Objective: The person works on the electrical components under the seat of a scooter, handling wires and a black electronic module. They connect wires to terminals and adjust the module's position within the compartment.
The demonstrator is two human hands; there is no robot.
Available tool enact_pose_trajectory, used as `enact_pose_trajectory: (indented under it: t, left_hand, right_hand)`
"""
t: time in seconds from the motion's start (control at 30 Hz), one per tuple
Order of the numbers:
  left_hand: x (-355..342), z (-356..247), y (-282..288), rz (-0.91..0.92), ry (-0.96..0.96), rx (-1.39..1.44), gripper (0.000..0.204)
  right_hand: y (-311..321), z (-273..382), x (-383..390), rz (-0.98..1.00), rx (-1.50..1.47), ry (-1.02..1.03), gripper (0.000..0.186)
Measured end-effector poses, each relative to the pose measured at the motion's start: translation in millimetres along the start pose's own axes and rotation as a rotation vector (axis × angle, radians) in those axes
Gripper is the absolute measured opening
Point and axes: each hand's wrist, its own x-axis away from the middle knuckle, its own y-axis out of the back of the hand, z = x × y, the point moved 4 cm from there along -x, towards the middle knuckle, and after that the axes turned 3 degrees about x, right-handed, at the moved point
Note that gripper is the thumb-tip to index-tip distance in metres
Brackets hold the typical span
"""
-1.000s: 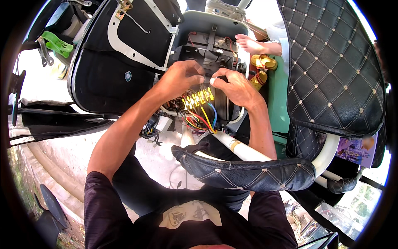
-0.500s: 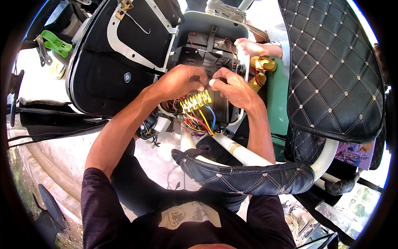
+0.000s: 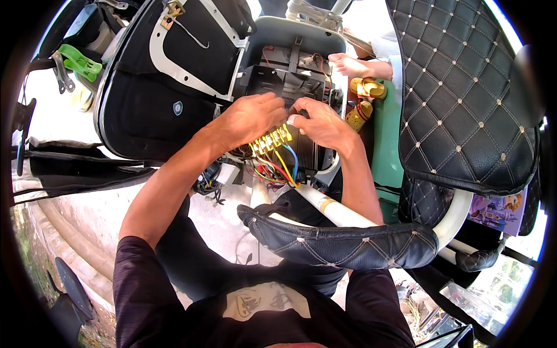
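Note:
My left hand is closed just above a row of yellow wire terminals, its fingertips curled out of sight. Close beside it, my right hand has its thumb and forefinger bent into a pinch at the right end of the row. Whatever lies between the fingers of either hand is hidden. Red, yellow, blue and other coloured wires run down from the terminals. Under my hands is a black finned metal box in an open grey compartment.
On the left a black seat with a white metal bracket is tipped up. A black quilted seat back stands at right. A padded white-tube bar crosses before me. Another person's bare foot is near yellow clogs.
The yellow terminals have shifted slightly left. My left hand has turned a little, its fingers more folded over. My right hand has moved slightly left and stays bent beside it.

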Motion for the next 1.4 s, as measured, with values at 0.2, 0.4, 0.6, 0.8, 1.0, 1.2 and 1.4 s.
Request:
enact_pose_trajectory:
  t: [0.2, 0.4, 0.6, 0.8, 1.0, 1.2, 1.4]
  left_hand:
    - [1.4, 2.2, 9.2, 0.068, 0.087, 0.125, 0.015]
    - [2.2, 4.9, 13.8, 0.066, 0.038, 0.148, 0.013]
    - [-2.1, 2.8, 5.0, 0.094, 0.008, -0.008, 0.012]
    - [7.1, 5.4, 14.8, -0.025, 0.045, 0.209, 0.011]
    - [2.8, 2.4, 12.9, 0.001, 0.045, 0.160, 0.010]
    - [6.5, 4.7, 5.4, -0.079, 0.001, 0.167, 0.011]
    - [8.5, 4.5, 4.8, -0.119, -0.001, 0.191, 0.015]
  right_hand:
    - [-2.8, 3.5, -4.0, -0.017, 0.026, 0.086, 0.037]
    - [-1.7, 9.7, -3.1, -0.069, 0.088, 0.125, 0.035]
    - [-12.8, 0.4, -10.1, -0.086, 0.063, 0.232, 0.035]
    - [-1.9, 13.3, -3.9, -0.036, 0.025, 0.159, 0.031]
    - [1.9, 16.9, 1.2, 0.039, 0.071, 0.041, 0.034]
    - [-1.2, 11.4, -0.2, -0.057, 0.284, 0.013, 0.034]
    - [2.4, 11.2, 3.0, -0.093, 0.462, -0.124, 0.032]
